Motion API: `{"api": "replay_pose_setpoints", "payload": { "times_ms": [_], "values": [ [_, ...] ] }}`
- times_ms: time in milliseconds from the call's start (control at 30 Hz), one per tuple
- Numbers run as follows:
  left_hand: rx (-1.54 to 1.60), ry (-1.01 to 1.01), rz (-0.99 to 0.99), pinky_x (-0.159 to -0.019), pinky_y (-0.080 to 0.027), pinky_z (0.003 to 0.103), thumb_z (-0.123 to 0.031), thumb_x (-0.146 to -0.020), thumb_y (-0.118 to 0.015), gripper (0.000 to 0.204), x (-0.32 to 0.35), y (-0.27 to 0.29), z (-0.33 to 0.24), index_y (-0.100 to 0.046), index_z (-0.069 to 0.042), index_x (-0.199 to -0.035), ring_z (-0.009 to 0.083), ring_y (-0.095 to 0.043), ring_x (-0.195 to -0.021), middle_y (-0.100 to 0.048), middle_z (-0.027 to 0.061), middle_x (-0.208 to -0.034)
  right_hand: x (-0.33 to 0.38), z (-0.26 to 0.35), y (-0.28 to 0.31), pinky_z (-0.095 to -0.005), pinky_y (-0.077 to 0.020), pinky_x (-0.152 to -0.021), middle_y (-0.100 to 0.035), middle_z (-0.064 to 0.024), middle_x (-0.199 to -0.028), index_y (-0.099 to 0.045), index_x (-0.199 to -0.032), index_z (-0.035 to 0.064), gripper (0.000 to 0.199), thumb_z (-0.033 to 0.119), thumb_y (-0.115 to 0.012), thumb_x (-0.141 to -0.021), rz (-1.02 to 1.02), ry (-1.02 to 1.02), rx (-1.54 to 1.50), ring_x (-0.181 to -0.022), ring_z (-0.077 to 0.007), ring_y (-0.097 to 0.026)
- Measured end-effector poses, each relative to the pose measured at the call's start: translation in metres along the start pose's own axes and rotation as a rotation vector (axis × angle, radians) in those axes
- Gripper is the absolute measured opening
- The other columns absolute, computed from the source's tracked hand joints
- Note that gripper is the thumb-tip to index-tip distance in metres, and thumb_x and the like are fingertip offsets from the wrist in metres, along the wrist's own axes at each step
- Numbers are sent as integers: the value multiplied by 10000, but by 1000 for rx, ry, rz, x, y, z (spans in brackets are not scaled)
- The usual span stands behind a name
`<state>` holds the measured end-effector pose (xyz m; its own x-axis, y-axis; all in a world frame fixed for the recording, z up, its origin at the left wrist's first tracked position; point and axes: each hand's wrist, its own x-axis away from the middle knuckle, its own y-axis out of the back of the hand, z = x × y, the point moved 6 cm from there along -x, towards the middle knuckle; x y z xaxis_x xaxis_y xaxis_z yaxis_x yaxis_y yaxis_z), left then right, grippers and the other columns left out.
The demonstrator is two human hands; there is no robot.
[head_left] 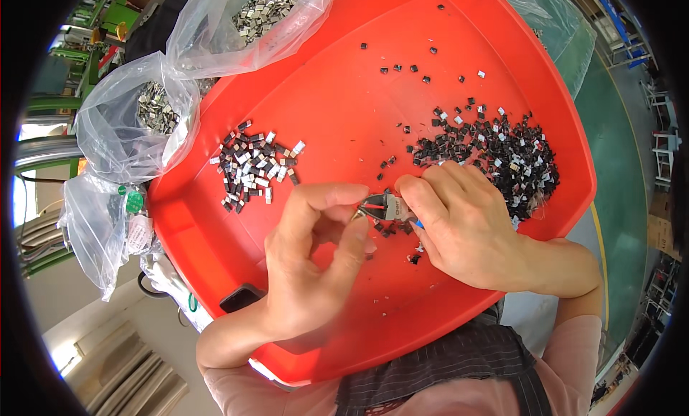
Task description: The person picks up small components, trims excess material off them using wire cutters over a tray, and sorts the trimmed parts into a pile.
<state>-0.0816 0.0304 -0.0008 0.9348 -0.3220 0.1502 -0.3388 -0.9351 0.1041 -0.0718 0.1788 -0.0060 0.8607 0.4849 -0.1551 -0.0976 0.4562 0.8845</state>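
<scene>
A big red tray (337,107) lies in front of me. My left hand (312,262) pinches a tiny part (357,215) between thumb and forefinger. My right hand (466,226) grips small cutting pliers (384,206) whose tip touches that part. A heap of small black parts (502,150) lies just beyond my right hand. A smaller heap of silver and black pieces (255,168) sits to the left. A few black bits (393,229) lie under the pliers.
Two clear plastic bags holding metal pieces, one (147,114) at the tray's left edge and one (251,21) at its far left corner. Another empty-looking bag (100,222) hangs lower left. A black object (240,297) sits at the tray's near rim.
</scene>
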Motion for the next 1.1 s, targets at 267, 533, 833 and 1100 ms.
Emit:
{"api": "replay_pose_setpoints", "payload": {
  "times_ms": [267,533,833,1100],
  "values": [
    [-96,-174,-63,-597,-536,237,131,-836,-557,303,2,-1,0,-503,24,-1114,136,-647,-673,-601,93,-817,-1,3,0,-315,-423,-534,-460,-46,-673,-516,-904,26,225,89,-630,-721,-136,63,98,-606,-182,-515],
    [137,74,25,-612,-514,222,82,-893,-493,258,-1,1,3,-479,2,-1137,116,-627,-684,-589,74,-850,-1,1,-1,-399,-468,-483,-544,-136,-663,-457,-886,-10,173,22,-584,-773,88,-10,-317,-576,-304,-601],
    [402,52,151,-580,-500,236,-30,-947,-524,124,-7,8,12,-481,-37,-1063,156,-659,-760,-643,105,-905,-3,-7,-11,-347,-484,-608,-624,-114,-737,-488,-985,-30,228,195,-515,-959,434,-291,-1077,-673,-221,-634],
    [443,26,151,-574,-503,236,-41,-939,-544,99,-11,6,11,-502,-31,-1029,139,-644,-753,-645,108,-902,-2,-6,-12,-415,-361,-470,-507,-176,-566,-472,-940,-24,230,195,-541,-943,379,-177,-979,-496,-339,-547]
  ]
}}
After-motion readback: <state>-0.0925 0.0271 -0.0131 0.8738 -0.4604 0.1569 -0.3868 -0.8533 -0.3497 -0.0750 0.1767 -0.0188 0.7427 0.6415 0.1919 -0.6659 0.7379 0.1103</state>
